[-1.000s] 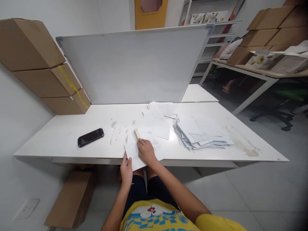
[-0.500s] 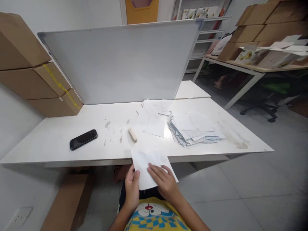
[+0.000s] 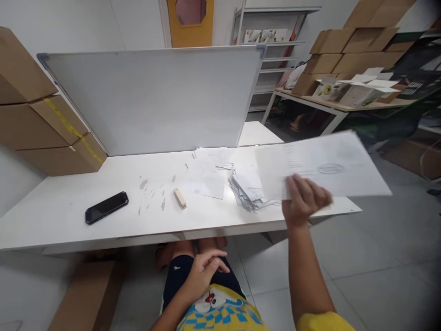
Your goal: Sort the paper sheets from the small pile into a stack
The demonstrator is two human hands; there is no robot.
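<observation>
My right hand (image 3: pixel 305 200) grips a white sheet of paper (image 3: pixel 330 154) by its near edge, in the air over the right end of the table. The sheet is blurred by motion and has faint printing and an oval mark. Under it, partly covered, lies a messy pile of papers (image 3: pixel 246 191). My left hand (image 3: pixel 206 271) rests above my lap, its fingers loosely stretched and nothing held. On the table left of the pile are a loose group of sheets (image 3: pixel 208 179) and a small cream stapler (image 3: pixel 179 198).
A black phone (image 3: pixel 106 208) lies on the left of the white table (image 3: pixel 79 188). Behind leans a whiteboard (image 3: pixel 155 101). Cardboard boxes (image 3: pixel 44 124) are stacked at left. A second table (image 3: pixel 320 105) with boxes stands at the far right.
My right hand has lifted the sheet from my lap and carried it up and right over the papers. My left hand has let go of it and stays low. The view has shifted right.
</observation>
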